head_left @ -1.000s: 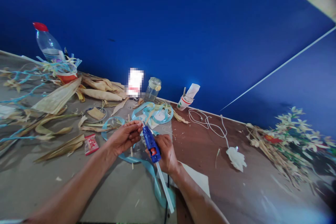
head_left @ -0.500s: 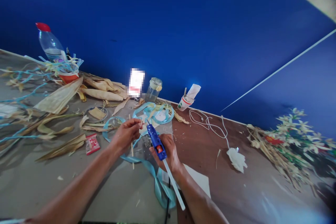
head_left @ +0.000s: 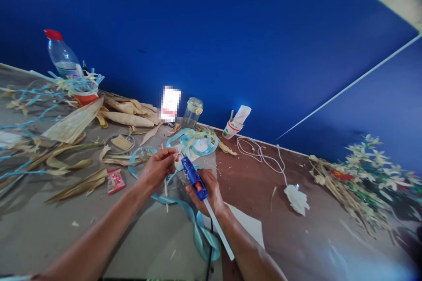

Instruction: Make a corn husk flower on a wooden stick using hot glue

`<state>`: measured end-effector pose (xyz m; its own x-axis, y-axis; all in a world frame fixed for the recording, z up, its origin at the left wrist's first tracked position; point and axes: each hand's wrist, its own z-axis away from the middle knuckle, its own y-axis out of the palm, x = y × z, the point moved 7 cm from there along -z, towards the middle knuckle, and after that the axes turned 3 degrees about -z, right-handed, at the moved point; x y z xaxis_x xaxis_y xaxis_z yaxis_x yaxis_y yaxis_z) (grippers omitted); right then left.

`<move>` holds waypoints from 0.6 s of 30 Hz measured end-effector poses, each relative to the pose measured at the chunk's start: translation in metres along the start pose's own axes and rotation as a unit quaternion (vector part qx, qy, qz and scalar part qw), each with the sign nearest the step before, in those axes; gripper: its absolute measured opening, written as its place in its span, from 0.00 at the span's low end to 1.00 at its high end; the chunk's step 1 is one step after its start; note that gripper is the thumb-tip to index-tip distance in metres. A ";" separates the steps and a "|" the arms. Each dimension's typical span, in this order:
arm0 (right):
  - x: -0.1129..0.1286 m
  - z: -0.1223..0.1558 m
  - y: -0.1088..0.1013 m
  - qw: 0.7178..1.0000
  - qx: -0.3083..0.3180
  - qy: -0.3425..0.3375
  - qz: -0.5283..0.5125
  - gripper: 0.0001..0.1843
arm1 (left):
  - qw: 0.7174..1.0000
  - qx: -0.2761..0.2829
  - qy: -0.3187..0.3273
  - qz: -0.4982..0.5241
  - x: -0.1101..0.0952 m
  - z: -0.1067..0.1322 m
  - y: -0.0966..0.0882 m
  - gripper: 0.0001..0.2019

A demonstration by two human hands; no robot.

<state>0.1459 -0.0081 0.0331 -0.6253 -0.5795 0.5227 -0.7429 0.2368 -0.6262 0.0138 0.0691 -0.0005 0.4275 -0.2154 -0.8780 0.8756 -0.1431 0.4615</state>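
My right hand (head_left: 209, 191) is wrapped round a blue glue gun (head_left: 193, 175), and a long whitish glue stick (head_left: 219, 230) juts from its rear end. The gun's nozzle points up and left, almost at the fingertips of my left hand (head_left: 163, 164). Those fingertips are pinched together on a small pale piece, too small to name. Beneath and around both hands runs light blue ribbon (head_left: 184, 210), coiled behind them and trailing toward me. A thin wooden stick (head_left: 166, 193) lies below my left hand.
Dried corn husks (head_left: 132, 116) and a red packet (head_left: 116, 181) lie to the left. Along the wall stand a bottle (head_left: 62, 57), a lidded glass jar (head_left: 193, 112) and a white cup (head_left: 232, 128). On the right are a white cable (head_left: 260, 153) and artificial flowers (head_left: 372, 162).
The glue gun in my right hand has shifted slightly left, bringing its nozzle closer to my left fingertips. My left hand stays nearly in place, still pinching.
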 end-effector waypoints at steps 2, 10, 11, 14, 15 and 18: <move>-0.001 0.000 0.001 1.000 0.002 0.002 -0.003 0.08 | 1.000 0.001 0.000 -0.001 0.001 -0.001 0.000 0.08; 0.001 -0.001 0.001 1.000 0.009 0.003 -0.004 0.09 | 1.000 0.001 0.004 -0.016 -0.002 0.000 -0.001 0.08; 0.001 -0.001 -0.001 1.000 0.003 0.009 -0.004 0.09 | 1.000 0.005 0.005 -0.017 -0.003 0.000 0.000 0.08; 0.000 -0.003 -0.003 1.000 -0.003 0.023 -0.001 0.09 | 1.000 0.012 0.010 -0.025 -0.003 -0.001 0.001 0.08; 0.001 -0.003 -0.003 1.000 -0.001 0.023 0.000 0.09 | 0.999 0.013 0.011 -0.028 -0.003 -0.001 0.000 0.08; 0.001 -0.002 -0.001 1.000 0.007 0.015 0.004 0.09 | 0.999 0.009 0.011 -0.032 -0.003 -0.001 0.000 0.07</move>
<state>0.1451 -0.0072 0.0356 -0.6377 -0.5542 0.5349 -0.7351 0.2305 -0.6376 0.0124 0.0703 0.0018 0.3765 -0.1844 -0.9079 0.8968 -0.1734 0.4071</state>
